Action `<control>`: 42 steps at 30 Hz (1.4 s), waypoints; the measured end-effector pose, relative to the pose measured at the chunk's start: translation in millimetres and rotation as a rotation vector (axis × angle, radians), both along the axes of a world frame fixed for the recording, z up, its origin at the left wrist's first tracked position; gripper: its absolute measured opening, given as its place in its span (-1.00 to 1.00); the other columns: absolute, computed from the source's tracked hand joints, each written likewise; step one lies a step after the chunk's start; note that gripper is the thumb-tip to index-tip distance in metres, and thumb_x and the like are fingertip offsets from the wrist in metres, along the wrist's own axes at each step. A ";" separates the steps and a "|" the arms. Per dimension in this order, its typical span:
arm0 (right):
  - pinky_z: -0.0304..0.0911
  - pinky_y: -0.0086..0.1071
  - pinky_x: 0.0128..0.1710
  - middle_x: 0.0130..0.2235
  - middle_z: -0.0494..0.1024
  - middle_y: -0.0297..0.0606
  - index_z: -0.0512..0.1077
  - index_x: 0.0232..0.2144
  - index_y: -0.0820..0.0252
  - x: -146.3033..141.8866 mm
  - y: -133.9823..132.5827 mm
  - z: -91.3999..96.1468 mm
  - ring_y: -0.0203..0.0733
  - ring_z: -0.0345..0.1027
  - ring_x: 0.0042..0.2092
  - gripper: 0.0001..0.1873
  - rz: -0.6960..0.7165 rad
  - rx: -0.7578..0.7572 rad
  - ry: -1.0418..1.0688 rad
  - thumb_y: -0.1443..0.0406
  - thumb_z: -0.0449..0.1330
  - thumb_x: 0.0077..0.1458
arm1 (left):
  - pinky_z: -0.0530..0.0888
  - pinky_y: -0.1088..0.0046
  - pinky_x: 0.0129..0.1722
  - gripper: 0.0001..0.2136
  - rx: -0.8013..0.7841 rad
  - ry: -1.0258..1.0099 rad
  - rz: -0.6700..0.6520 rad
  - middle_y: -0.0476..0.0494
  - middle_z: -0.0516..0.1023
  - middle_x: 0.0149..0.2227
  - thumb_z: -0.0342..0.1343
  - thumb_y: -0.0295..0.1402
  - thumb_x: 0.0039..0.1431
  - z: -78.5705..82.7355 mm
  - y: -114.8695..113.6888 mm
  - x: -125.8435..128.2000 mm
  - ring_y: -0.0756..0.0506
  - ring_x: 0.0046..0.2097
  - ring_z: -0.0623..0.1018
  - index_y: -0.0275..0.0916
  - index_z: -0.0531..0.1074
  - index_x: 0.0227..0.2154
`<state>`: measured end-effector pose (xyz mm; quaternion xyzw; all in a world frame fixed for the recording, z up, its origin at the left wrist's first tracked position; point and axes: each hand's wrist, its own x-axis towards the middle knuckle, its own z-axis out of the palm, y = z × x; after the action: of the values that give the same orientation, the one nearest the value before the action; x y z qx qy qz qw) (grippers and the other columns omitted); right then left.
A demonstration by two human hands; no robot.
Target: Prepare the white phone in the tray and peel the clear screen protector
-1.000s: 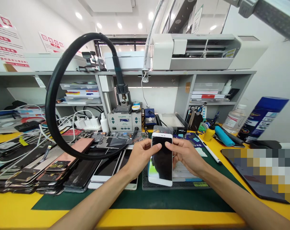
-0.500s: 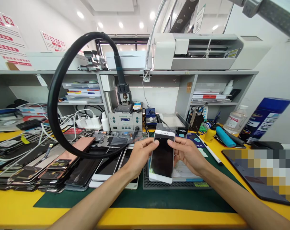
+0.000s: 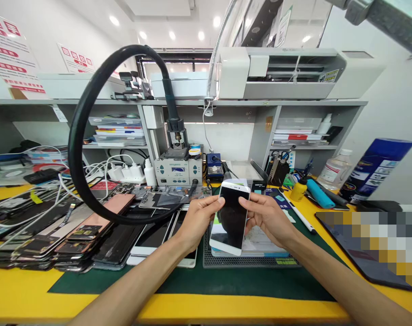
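Note:
A white-framed smartphone (image 3: 229,219) with a dark screen is held up, its top tilted a little to the right. My left hand (image 3: 201,222) pinches its left edge near the top, thumb on the front. On the opposite edge, my right hand (image 3: 265,217) grips with its thumb over the front and fingers curled behind. Strips of clear film stick up past the phone's top edge. Below it lies a stack of pale, flat items (image 3: 260,244) on a dark grid-patterned pad (image 3: 226,261), over a green mat (image 3: 253,283).
Stacked phone screens (image 3: 79,233) cover the left side, with a black hose (image 3: 77,136) arching over them from a hot-air station (image 3: 178,171). At right are a yellow bottle (image 3: 298,191), a blue spray can (image 3: 379,167) and a dark flat panel (image 3: 348,253).
The phone has tilted further, its bottom end shifting left and slightly up. Reflections on the screen differ. Both hands keep hold of it and have barely moved.

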<state>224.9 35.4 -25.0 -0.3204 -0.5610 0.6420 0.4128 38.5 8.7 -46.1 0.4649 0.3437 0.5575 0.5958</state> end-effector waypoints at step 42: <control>-0.05 -0.44 -0.55 -0.53 0.26 -0.40 0.51 -0.45 0.26 2.4 4.2 -9.8 -0.36 0.03 -0.50 -0.60 -0.168 0.275 -0.137 0.01 0.29 0.12 | 0.51 0.54 -0.48 -0.83 0.031 0.119 -0.056 0.00 0.38 -0.25 0.27 -0.39 0.13 10.6 -10.9 2.9 0.02 -0.33 0.49 -0.23 0.35 -0.33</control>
<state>227.3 39.5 -34.9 -0.3498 -0.6417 0.4992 0.4655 41.4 -2.2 -35.4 0.5158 0.3567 0.5174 0.5822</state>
